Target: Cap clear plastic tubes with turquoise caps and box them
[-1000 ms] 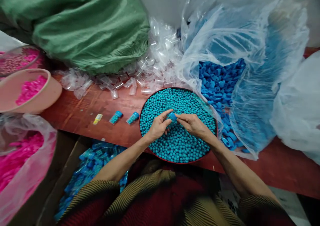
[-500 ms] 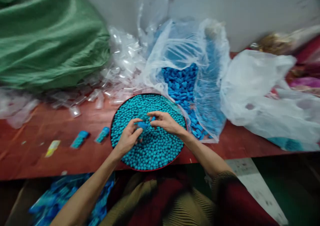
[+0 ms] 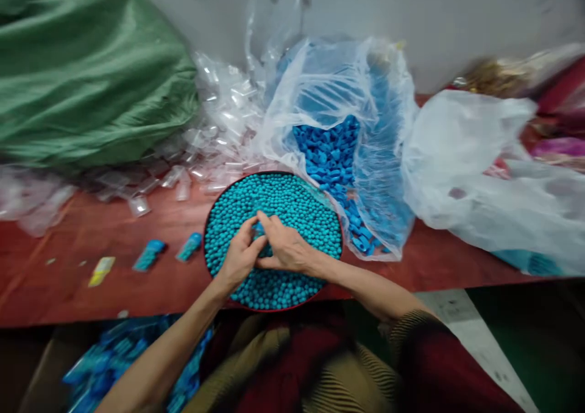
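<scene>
My left hand point(image 3: 240, 251) and my right hand point(image 3: 287, 245) meet over a round red-rimmed tray point(image 3: 205, 242) full of turquoise balls point(image 3: 283, 190). Between my closed fingers is a small clear container point(image 3: 259, 227), mostly hidden; a bit of blue shows at the fingertips. The left fingers hold it from the left. From the other side, the right thumb and fingers close over its blue cap, which the hand largely covers. To the left on the table lie two similar containers point(image 3: 150, 255) with turquoise contents and blue caps.
A clear bag point(image 3: 384, 175) spills blue caps point(image 3: 331, 151) behind the tray. Empty clear containers point(image 3: 228, 108) are heaped beside a green sack point(image 3: 91, 72). White plastic bags point(image 3: 466, 157) lie right. Below the red table's point(image 3: 68, 291) front edge are more blue-capped containers point(image 3: 105, 364).
My right hand, which was apart with a blue cap in its fingers, has moved left and down to meet the left hand. Both hands now close around the container.
</scene>
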### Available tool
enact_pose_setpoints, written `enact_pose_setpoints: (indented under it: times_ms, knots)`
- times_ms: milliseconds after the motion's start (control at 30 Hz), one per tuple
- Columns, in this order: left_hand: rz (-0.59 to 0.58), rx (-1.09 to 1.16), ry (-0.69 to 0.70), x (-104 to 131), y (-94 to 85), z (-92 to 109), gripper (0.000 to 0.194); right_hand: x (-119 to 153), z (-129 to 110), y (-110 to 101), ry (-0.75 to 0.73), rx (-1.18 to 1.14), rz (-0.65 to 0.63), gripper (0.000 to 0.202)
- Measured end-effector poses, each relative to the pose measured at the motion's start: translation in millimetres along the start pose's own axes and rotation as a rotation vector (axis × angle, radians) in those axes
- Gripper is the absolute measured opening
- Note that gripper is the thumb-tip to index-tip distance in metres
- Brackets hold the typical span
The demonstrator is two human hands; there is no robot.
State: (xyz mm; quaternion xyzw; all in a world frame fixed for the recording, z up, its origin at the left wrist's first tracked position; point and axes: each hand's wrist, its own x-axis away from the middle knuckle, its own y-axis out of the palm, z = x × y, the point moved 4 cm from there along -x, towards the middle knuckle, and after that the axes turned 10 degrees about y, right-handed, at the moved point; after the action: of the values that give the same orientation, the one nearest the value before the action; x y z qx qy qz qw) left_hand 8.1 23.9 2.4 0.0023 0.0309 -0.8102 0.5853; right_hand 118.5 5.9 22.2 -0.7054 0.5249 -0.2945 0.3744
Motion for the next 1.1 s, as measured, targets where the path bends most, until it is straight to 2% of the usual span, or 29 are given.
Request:
enact_pose_setpoints:
  times_ms: [67,267,367,433,533,633,733,800,867,933,1033,1100]
  knots:
    - [-0.022,-0.021,-0.005,2,0.9,1,0.041,0,0,6,0.015,0.063,0.013,0.094]
    - [0.088,-0.075,-0.007,11,2.0,-1,0.019,2,-3,21,-0.023,0.152,0.044,0.092]
    - [0.076,-0.185,0.043,16,0.3,-2,0.016,3,-8,26,0.001,0.166,0.03,0.093]
    - [0.03,-0.266,0.075,17,-7.3,-1,0.016,4,-14,26,-0.003,0.162,0.003,0.091]
    - [-0.012,-0.402,0.071,20,-38.0,3,0.025,7,-19,20,-0.077,0.137,-0.015,0.086]
    - [0.092,-0.634,0.005,25,-88.6,8,0.038,7,-6,5,-0.074,0.066,0.068,0.058]
    - [0.204,-1.046,-0.084,28,-129.0,12,0.043,7,31,-25,0.002,-0.086,0.274,0.029]
    - [0.276,-1.234,-0.09,27,-136.8,15,0.043,7,67,-52,0.122,-0.135,0.443,0.027]
    - [0.33,-1.282,-0.004,24,-127.1,18,0.041,9,110,-78,0.313,-0.109,0.585,0.029]
    - [0.298,-1.23,0.111,20,-103.7,19,0.037,12,152,-95,0.58,-0.029,0.599,0.035]
    - [0.117,-1.133,0.204,10,-59.7,13,0.032,10,200,-98,0.9,0.145,0.401,0.05]
    - [0.017,-1.116,0.227,3,-35.4,9,0.031,2,217,-92,0.959,0.165,0.351,0.054]
